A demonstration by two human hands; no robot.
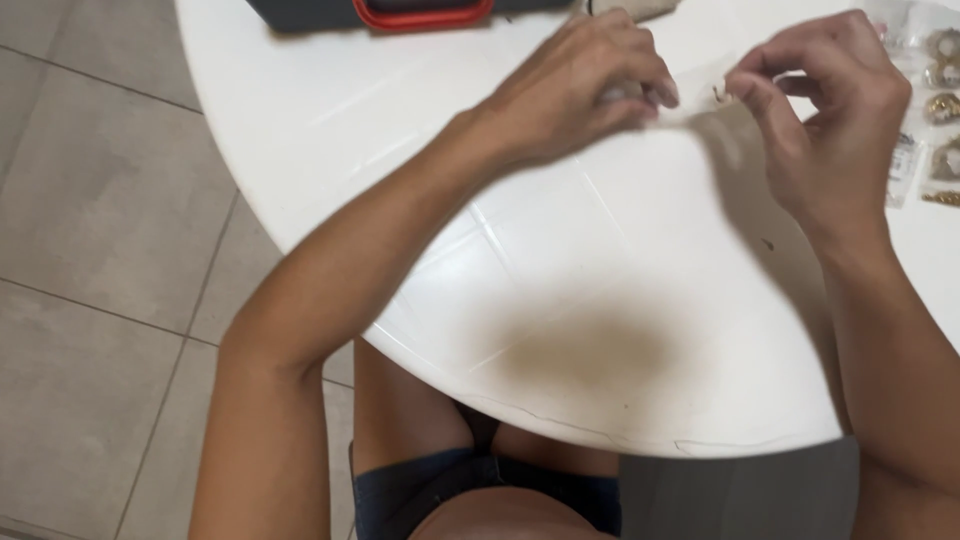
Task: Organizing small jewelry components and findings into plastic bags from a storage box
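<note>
A tiny gold-coloured piece (718,94), perhaps a hook or a small ring (too small and blurred to tell which), sat between the two hands, held above the far part of the white round surface (560,260). It seemed to hang at the edge of a thin clear bag or film (690,88) stretched from one hand to the other, which would explain why both hands were raised and drawn close together: the film had to be kept taut for the piece to be worked.

The right hand (830,110) had its thumb and forefinger closed in a fine pinch at the piece, the other fingers curled back out of the way. The left hand (580,85) was closed on the near end of the film, its fingers bunched around something pale, though blur hid exactly what.

At the right edge of the surface lay more small clear packets with gold-coloured jewellery pieces (940,110), set within easy reach of the right hand. At the far edge stood a dark case with a red handle (420,12), pushed well apart from the hands. A brownish stain (590,350) marked the near part of the surface, and a grey tiled floor (90,220) showed on the left.
</note>
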